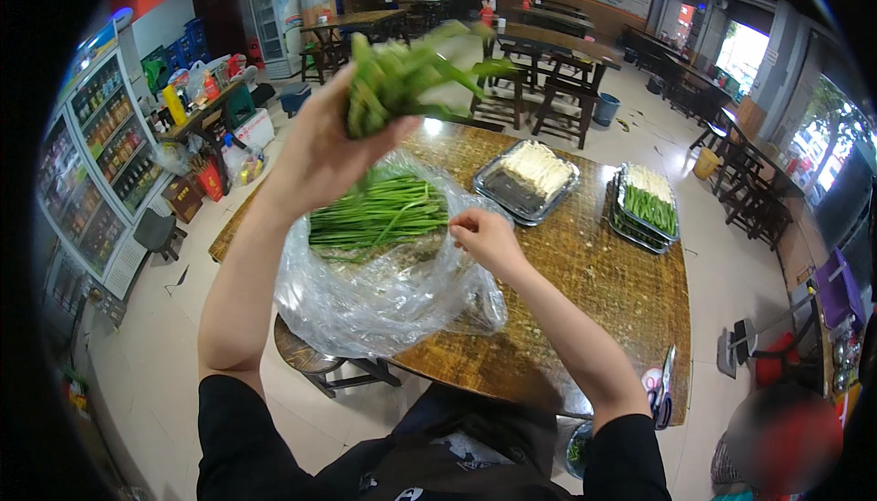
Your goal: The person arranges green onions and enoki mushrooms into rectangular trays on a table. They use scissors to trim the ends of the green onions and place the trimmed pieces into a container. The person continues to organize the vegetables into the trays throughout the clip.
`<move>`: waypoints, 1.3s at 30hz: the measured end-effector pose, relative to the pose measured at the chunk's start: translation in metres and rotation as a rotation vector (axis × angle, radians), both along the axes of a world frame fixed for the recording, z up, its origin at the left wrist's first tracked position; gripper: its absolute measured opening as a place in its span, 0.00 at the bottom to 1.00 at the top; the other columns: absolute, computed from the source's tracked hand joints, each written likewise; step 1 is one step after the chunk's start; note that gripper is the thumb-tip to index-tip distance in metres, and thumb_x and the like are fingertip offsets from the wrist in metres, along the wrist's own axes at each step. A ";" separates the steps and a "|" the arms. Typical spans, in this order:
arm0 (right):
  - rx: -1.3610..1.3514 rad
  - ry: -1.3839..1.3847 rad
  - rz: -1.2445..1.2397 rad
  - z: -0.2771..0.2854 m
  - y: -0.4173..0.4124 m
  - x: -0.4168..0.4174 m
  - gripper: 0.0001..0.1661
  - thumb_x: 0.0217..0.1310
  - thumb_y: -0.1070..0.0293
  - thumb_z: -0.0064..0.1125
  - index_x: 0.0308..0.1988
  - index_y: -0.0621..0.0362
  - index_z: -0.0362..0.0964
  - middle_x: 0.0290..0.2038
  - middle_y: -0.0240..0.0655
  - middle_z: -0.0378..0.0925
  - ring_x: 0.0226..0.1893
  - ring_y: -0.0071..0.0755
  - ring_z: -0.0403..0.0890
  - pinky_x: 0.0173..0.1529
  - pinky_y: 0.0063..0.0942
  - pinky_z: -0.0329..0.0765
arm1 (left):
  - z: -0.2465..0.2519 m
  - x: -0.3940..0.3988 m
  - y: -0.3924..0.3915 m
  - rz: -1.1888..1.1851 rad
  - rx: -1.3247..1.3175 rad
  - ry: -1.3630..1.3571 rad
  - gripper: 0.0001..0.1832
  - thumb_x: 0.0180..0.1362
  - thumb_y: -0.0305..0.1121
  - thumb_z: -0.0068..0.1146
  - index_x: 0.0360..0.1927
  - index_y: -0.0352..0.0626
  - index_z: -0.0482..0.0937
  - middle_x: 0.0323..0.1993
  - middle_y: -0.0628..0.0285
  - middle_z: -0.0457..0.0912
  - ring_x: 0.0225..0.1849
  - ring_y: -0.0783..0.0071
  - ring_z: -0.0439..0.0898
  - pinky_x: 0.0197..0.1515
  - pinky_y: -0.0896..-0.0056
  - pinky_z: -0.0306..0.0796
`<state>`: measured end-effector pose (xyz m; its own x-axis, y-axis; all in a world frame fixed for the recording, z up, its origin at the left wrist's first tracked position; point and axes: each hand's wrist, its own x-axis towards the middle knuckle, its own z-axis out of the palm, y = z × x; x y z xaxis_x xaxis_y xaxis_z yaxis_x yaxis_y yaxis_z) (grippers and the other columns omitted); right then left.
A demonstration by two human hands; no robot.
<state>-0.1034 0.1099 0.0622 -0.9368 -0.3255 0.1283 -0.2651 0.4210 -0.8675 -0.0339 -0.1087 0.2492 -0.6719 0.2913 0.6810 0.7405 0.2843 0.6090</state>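
Note:
My left hand (318, 134) is raised above the table, gripping a bunch of cut green stems (401, 83), blurred by motion. Below it an open clear plastic bag (384, 309) lies on the wooden table with a pile of long green chives (373, 217) inside. My right hand (486, 237) hovers at the bag's right edge, thumb and fingertips close together; whether they pinch the plastic cannot be made out. Beyond that hand is a clear plastic tray (524, 206), partly filled with white enoki mushrooms (541, 167).
Stacked trays (644, 206) at the table's right hold enoki and cut greens. Scissors (663, 391) lie by the near right corner of the table (582, 295). A wooden stool (308, 350) stands at the near left. Drinks fridges (103, 151) line the left; a blurred round shape is at the lower right.

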 end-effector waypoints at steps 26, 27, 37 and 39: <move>-0.883 -0.029 0.002 0.126 0.023 0.047 0.08 0.68 0.75 0.61 0.45 0.64 0.71 0.40 0.35 0.79 0.38 0.26 0.83 0.46 0.26 0.82 | -0.048 -0.036 0.038 -0.206 0.030 -0.698 0.23 0.59 0.22 0.65 0.58 0.34 0.74 0.47 0.60 0.84 0.51 0.72 0.84 0.57 0.69 0.77; -0.960 -0.049 -0.002 0.124 0.035 0.056 0.09 0.68 0.75 0.60 0.46 0.64 0.70 0.41 0.36 0.79 0.39 0.27 0.83 0.47 0.28 0.82 | -0.045 -0.034 0.045 -0.210 -0.036 -0.646 0.22 0.59 0.22 0.65 0.57 0.34 0.74 0.48 0.60 0.84 0.51 0.72 0.84 0.57 0.69 0.77; -1.123 -0.631 0.171 0.083 0.099 0.134 0.52 0.66 0.20 0.31 0.58 0.59 0.68 0.42 0.44 0.81 0.48 0.36 0.84 0.52 0.32 0.84 | -0.050 0.025 0.159 -0.663 -0.457 0.763 0.14 0.49 0.27 0.65 0.41 0.47 0.81 0.39 0.69 0.81 0.49 0.66 0.78 0.55 0.62 0.73; -1.181 -0.576 0.213 0.088 0.110 0.143 0.55 0.64 0.19 0.36 0.66 0.59 0.64 0.44 0.44 0.81 0.50 0.39 0.84 0.55 0.33 0.84 | -0.078 0.035 0.172 -0.711 -0.518 0.880 0.09 0.51 0.30 0.62 0.37 0.49 0.78 0.39 0.69 0.81 0.51 0.67 0.78 0.61 0.63 0.71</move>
<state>0.0397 0.2200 0.1501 -0.8970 -0.4404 0.0382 0.2947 -0.6602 -0.6908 0.0010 0.0634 0.1713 0.3709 0.7722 0.5160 0.9281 -0.2879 -0.2363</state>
